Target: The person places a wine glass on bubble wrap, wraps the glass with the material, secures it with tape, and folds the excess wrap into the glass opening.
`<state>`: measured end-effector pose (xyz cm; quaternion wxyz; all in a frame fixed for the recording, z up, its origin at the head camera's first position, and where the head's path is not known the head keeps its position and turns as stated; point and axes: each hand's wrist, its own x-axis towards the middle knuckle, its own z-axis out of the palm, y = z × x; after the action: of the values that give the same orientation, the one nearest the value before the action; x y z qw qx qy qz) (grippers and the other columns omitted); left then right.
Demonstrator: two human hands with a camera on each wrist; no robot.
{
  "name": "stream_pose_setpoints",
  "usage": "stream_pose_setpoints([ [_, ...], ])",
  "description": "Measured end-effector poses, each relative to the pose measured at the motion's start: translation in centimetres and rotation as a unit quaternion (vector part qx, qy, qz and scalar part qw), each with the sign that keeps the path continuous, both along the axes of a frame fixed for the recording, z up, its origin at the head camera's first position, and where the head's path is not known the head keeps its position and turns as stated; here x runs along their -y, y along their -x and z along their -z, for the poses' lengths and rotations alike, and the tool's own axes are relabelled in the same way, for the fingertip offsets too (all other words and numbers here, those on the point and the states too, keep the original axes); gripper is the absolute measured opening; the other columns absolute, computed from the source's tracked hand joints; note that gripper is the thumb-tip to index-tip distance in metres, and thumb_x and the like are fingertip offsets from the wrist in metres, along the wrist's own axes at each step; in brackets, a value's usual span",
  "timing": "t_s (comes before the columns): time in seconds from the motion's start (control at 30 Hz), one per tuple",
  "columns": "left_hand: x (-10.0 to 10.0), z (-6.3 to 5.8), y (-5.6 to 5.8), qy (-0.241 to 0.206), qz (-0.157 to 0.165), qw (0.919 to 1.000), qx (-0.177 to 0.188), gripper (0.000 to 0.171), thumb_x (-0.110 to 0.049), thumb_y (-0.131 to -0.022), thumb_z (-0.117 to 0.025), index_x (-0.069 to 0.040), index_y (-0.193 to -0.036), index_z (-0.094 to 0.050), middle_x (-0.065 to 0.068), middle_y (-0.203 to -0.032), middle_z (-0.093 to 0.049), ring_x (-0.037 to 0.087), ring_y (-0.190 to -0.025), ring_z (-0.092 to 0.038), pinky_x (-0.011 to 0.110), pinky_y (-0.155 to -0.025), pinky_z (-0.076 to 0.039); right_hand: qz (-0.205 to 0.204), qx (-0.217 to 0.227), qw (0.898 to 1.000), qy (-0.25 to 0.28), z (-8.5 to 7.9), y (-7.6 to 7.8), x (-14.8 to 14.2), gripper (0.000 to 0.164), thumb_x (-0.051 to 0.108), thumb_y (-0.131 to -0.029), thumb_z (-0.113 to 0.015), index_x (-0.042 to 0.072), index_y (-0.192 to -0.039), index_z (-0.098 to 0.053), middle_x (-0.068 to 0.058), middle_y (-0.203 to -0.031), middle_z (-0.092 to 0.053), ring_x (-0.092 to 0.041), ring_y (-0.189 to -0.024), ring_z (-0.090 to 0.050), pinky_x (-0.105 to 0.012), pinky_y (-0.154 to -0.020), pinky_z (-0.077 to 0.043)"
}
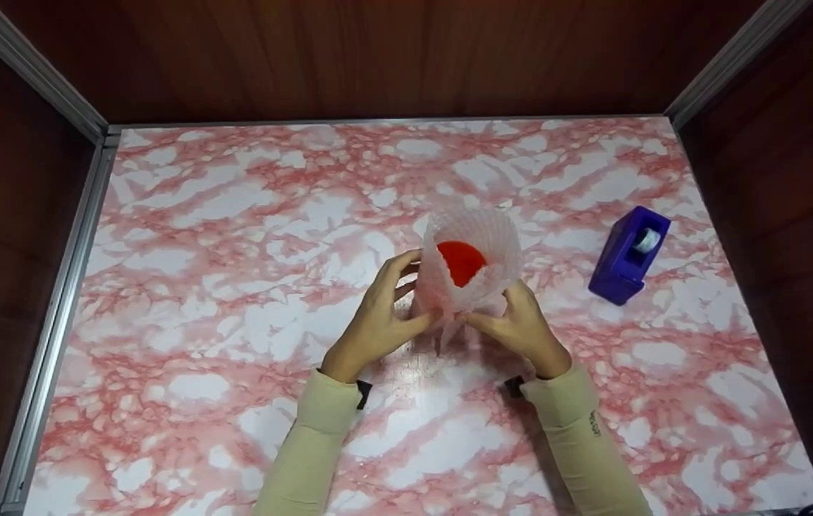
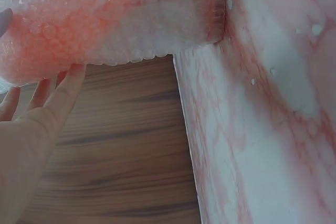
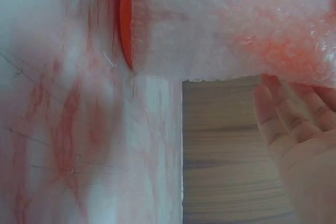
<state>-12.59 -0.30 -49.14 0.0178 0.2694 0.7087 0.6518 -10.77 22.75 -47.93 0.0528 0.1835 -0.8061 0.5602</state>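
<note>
A sheet of bubble wrap (image 1: 496,236) stands as an upright tube round a red-orange object, its top gaping. Through that opening shows the object's flat red face (image 1: 460,262); the wrap hides most of its shape. My left hand (image 1: 376,319) holds the wrap from the left, fingers behind and thumb at the front. From the right, my right hand (image 1: 524,326) grips it likewise, with its thumb near the other at the overlapping front edges. At the foot, a red rim (image 3: 125,24) sticks out from under the wrap at the tabletop in the right wrist view.
On the right of the marbled pink-and-white table (image 1: 198,287) sits a purple tape dispenser (image 1: 624,258) with a roll of clear tape (image 1: 646,241). Dark wood panels (image 1: 377,57) enclose the back and both sides, with metal rails (image 1: 55,308) along the edges.
</note>
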Motion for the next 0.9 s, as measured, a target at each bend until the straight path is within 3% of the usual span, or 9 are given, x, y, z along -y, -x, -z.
stream_pose_setpoints([
  [0.17,0.1,-1.6,-0.8,-0.007,-0.004,0.9998,-0.016,0.08,0.003,-0.083,-0.079,0.004,-0.148,-0.032,0.019,-0.143,-0.037,0.033,-0.133,-0.042,0.049,-0.107,-0.039,-0.011,-0.002,1.0,0.014,-0.1,-0.1,-0.1,0.069,-0.003,-0.075,-0.086,-0.007,-0.134,-0.051,-0.02,-0.131,-0.058,-0.027,-0.124,-0.052,-0.049,-0.107,-0.035],
  [0.3,0.1,-2.0,-1.0,-0.009,-0.012,0.9995,-0.029,0.081,0.002,-0.082,-0.081,0.006,-0.147,-0.033,0.02,-0.145,-0.036,0.031,-0.134,-0.042,0.053,-0.106,-0.039,-0.016,-0.017,0.999,0.03,-0.4,-0.3,-0.4,0.074,-0.005,-0.073,-0.086,-0.008,-0.136,-0.049,-0.02,-0.131,-0.057,-0.036,-0.122,-0.053,-0.044,-0.108,-0.036],
  [0.43,-0.1,-1.1,-0.7,-0.014,-0.028,0.9972,-0.068,0.083,0.002,-0.078,-0.083,0.008,-0.146,-0.034,0.023,-0.147,-0.035,0.031,-0.134,-0.04,0.053,-0.105,-0.039,-0.007,-0.074,0.996,0.044,-0.8,-0.6,-0.4,0.083,-0.013,-0.067,-0.086,-0.013,-0.139,-0.044,-0.023,-0.133,-0.054,-0.037,-0.121,-0.052,-0.039,-0.107,-0.039],
  [0.57,-0.3,0.2,-0.2,-0.026,-0.039,0.9922,-0.115,0.081,0.003,-0.076,-0.085,0.007,-0.142,-0.036,0.026,-0.146,-0.035,0.033,-0.135,-0.04,0.051,-0.105,-0.04,0.01,-0.162,0.984,0.069,-1.1,-1.0,-0.2,0.078,-0.019,-0.062,-0.086,-0.019,-0.129,-0.045,-0.031,-0.125,-0.052,-0.033,-0.117,-0.054,-0.038,-0.103,-0.043],
  [0.7,-0.4,0.6,0.0,-0.039,-0.038,0.9877,-0.147,0.067,0.001,-0.08,-0.083,0.002,-0.132,-0.041,0.02,-0.146,-0.038,0.031,-0.135,-0.04,0.046,-0.105,-0.042,0.024,-0.235,0.968,0.082,-1.2,-1.0,0.3,0.058,-0.005,-0.071,-0.088,-0.019,-0.113,-0.051,-0.033,-0.114,-0.053,-0.033,-0.111,-0.055,-0.038,-0.1,-0.045],
  [0.9,-0.5,0.8,-0.1,-0.024,-0.043,0.9828,-0.178,0.05,-0.004,-0.085,-0.08,-0.003,-0.122,-0.047,0.015,-0.145,-0.04,0.03,-0.133,-0.043,0.042,-0.104,-0.043,0.062,-0.299,0.952,0.031,-1.2,-1.0,1.0,0.045,0.021,-0.084,-0.084,-0.011,-0.107,-0.062,-0.027,-0.109,-0.057,-0.033,-0.108,-0.053,-0.035,-0.099,-0.043],
])
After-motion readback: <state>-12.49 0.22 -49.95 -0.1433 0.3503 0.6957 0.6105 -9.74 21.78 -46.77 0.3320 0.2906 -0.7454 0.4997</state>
